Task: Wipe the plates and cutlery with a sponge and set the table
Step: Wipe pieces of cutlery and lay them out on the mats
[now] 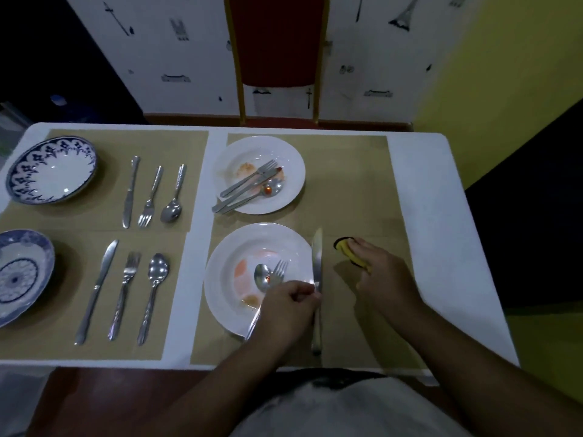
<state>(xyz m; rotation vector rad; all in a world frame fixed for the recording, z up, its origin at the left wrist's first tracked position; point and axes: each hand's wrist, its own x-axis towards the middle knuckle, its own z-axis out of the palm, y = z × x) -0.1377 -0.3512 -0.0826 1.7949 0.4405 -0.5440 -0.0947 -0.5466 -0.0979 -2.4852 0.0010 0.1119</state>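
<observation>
A white plate smeared with orange sauce lies near the table's front, with a spoon and fork resting in it. My left hand pinches a table knife along the plate's right rim, blade pointing away. My right hand rests on a yellow and black sponge lying on the mat to the right. A second dirty white plate behind it holds a fork, spoon and knife.
On the left mats lie two blue patterned plates, each beside a knife, fork and spoon. A red chair stands behind the white table.
</observation>
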